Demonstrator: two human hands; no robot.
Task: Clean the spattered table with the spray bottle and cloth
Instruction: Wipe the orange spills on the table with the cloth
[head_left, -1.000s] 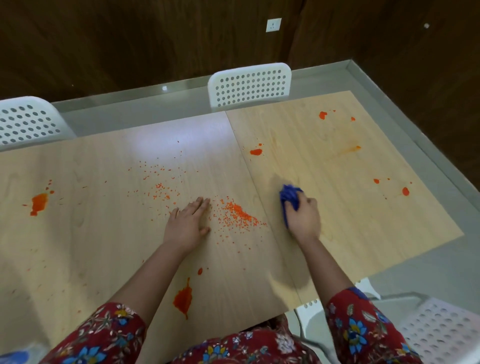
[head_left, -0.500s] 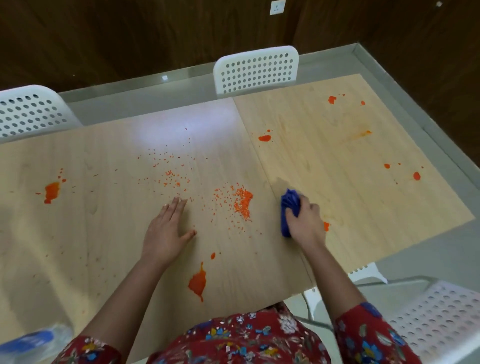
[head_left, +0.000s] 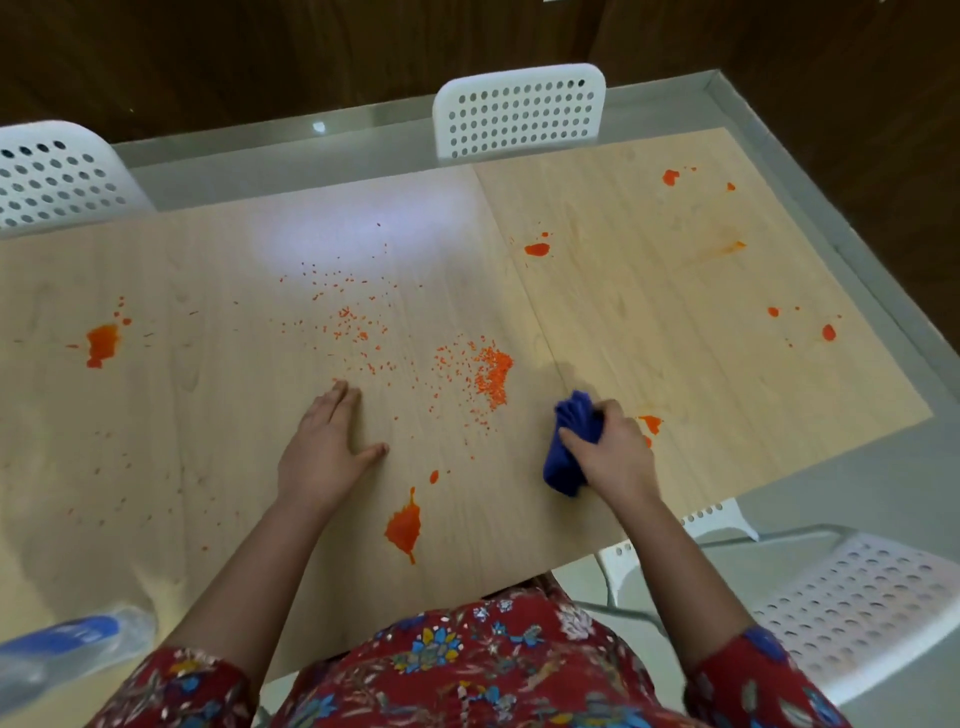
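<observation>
A light wooden table carries orange spatter: a heap of orange crumbs in the middle, a blot near the front edge and a blot at the left. My right hand grips a bunched blue cloth pressed on the table, right of the crumbs, with a small orange smear just beyond it. Flat on the wood lies my left hand, fingers apart, holding nothing. The spray bottle, clear with a blue top, lies blurred at the bottom left corner.
More orange spots mark the right panel. White perforated chairs stand at the far side, the far left and the near right. A grey glass border rims the wooden panels.
My right hand has dragged the cloth back toward me and slightly left, baring a smear behind it. My left hand has slid back toward the front edge. The crumbs are pushed into a tighter heap.
</observation>
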